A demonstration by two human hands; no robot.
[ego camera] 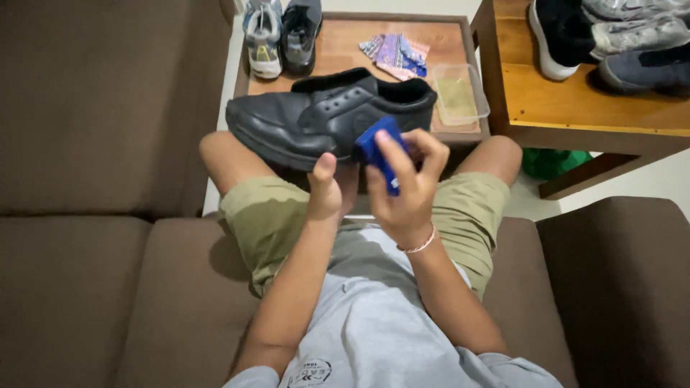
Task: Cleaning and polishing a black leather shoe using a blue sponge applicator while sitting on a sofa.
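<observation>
Here our left hand (pixel 327 190) props the black shoe (pixel 327 118) from beneath above our knees, while right-hand fingers (pixel 392 154) grip a blue cloth (pixel 377 144); we should keep the sole steady and rub evenly.

Small wooden table (pixel 345 43), pair of sneakers (pixel 282 36), patterned cloth (pixel 397 54), clear plastic container (pixel 460 93)

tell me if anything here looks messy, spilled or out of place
Nothing looks spilled or damaged. The left hand props up the black shoe while the right hand holds a blue object against its side. The only untidy bit is a crumpled patterned cloth on the small wooden table.
</observation>
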